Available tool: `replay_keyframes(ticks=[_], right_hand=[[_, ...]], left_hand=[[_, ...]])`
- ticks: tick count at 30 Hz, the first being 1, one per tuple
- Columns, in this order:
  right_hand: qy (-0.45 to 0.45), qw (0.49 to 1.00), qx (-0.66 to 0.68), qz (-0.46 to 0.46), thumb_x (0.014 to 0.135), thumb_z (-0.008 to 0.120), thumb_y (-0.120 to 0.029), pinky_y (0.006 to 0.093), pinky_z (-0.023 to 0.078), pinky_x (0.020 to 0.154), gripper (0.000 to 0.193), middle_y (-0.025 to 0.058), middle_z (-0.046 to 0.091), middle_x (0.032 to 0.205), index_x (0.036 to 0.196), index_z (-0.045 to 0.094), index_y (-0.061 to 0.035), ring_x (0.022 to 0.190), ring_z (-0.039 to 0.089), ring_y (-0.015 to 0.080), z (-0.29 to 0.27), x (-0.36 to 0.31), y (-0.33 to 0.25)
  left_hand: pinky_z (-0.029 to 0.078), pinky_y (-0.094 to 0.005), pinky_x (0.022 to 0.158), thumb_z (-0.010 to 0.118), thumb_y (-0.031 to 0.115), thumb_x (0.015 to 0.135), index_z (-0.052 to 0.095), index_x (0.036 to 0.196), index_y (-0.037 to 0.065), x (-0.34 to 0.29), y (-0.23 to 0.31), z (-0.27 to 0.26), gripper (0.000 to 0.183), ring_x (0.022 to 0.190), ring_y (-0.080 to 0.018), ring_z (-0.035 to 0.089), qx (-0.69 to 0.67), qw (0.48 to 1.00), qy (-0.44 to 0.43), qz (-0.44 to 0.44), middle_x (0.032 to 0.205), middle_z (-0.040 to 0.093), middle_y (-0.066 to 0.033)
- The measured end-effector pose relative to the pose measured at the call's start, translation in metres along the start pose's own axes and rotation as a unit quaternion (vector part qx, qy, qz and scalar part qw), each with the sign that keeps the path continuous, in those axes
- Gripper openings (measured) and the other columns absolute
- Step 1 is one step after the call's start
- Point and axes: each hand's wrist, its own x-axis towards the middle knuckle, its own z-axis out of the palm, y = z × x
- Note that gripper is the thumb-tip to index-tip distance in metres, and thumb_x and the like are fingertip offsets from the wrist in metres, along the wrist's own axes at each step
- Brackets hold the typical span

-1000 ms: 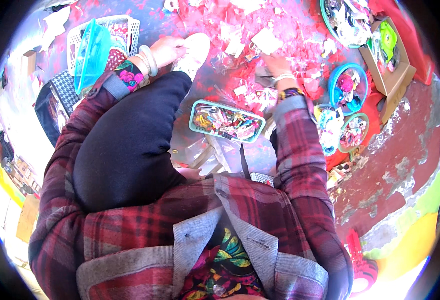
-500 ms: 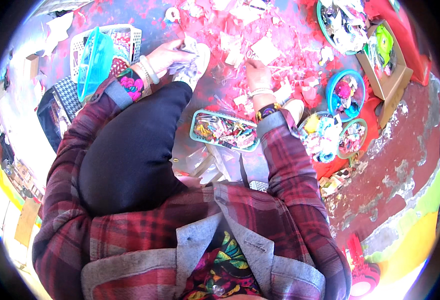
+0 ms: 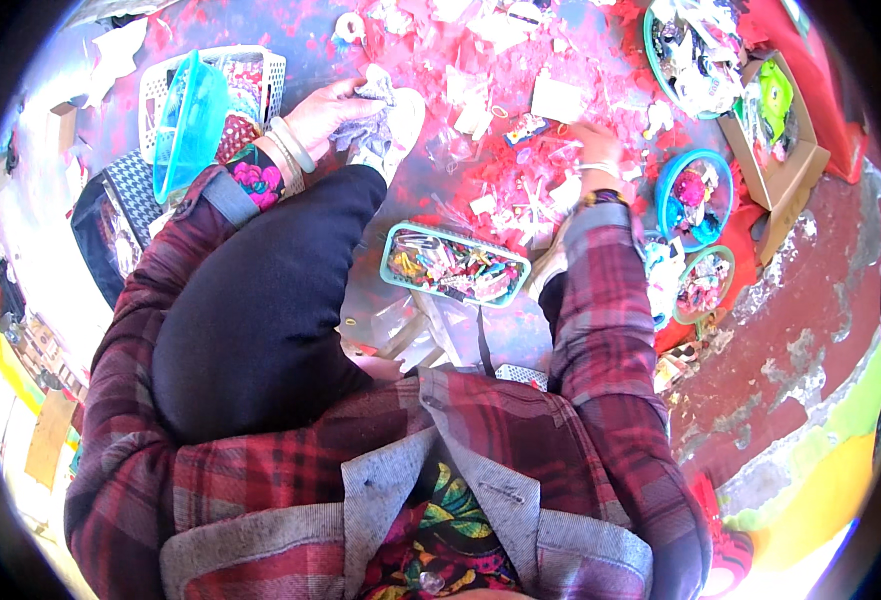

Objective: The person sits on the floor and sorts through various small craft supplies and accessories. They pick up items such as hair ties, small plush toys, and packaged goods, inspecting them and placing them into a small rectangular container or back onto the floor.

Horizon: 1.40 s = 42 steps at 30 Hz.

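My left hand is closed around a crumpled greyish-lilac cloth, held just beside the white shoe on my left foot. Over the littered surface to the right reaches my right hand, among pink and white scraps; its fingers are too washed out to read. Near it lie a pale square piece and a small colourful packet. Between my legs sits a long mint-rimmed tray full of small colourful clips and bits.
At the left, a turquoise basket leans on a white basket. To the right stand a blue basket, a green-rimmed basket, a heaped basket at the back and an open cardboard box.
My right hand has moved to the right across the scraps, uncovering the small colourful packet. The left hand stays nearly in place with the cloth.
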Motion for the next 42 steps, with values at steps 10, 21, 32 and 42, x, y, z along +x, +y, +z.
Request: replay_keyframes(ticks=[10, 21, 32, 42], right_hand=[[-0.108, 0.888, 0.326, 0.306, 0.077, 0.057, -0.011, 0.031, 0.047, 0.067, 0.013, 0.0078, 0.061, 0.078, 0.083, 0.062, 0.0004, 0.075, 0.058, 0.0178, -0.019, -0.037, 0.012], [-0.098, 0.853, 0.482, 0.176, 0.082, 0.054, -0.01, 0.0279, 0.044, 0.076, 0.016, 0.0083, 0.061, 0.094, 0.096, 0.059, -0.0052, 0.089, 0.056, 0.0158, -0.049, -0.054, -0.018], [-0.183, 0.924, 0.326, 0.083, 0.089, 0.047, -0.019, 0.0178, 0.031, 0.036, 0.023, 0.0016, 0.058, 0.064, 0.105, 0.058, -0.0086, 0.041, 0.048, 0.0051, -0.026, -0.103, -0.129], [-0.048, 0.952, 0.278, -0.12, 0.079, 0.058, -0.003, 0.0186, 0.042, 0.057, 0.01, 0.0002, 0.059, 0.07, 0.088, 0.062, -0.0037, 0.063, 0.049, 0.0039, -0.005, -0.121, -0.171]], left_hand=[[0.045, -0.0285, 0.08, 0.054, 0.007, 0.082, 0.049, 0.112, 0.002, -0.001, -0.007, -0.005, 0.03, 0.089, -0.0141, 0.058, 0.002, 1.0, 0.016, 0.0, 0.1, 0.058, -0.0054], [0.045, -0.0284, 0.081, 0.054, 0.006, 0.082, 0.047, 0.114, 0.001, -0.002, -0.004, -0.001, 0.033, 0.091, -0.0154, 0.057, 0.01, 1.0, -0.005, 0.004, 0.101, 0.057, -0.0062], [0.043, -0.0236, 0.079, 0.052, 0.02, 0.086, 0.054, 0.107, 0.002, 0.016, 0.017, 0.053, 0.028, 0.091, -0.0109, 0.055, 0.197, 0.972, -0.127, -0.023, 0.101, 0.058, -0.0055], [0.04, -0.024, 0.084, 0.052, 0.02, 0.085, 0.055, 0.104, -0.001, 0.045, 0.018, 0.091, 0.028, 0.093, -0.0115, 0.053, 0.353, 0.907, -0.208, 0.099, 0.097, 0.059, -0.0047]])
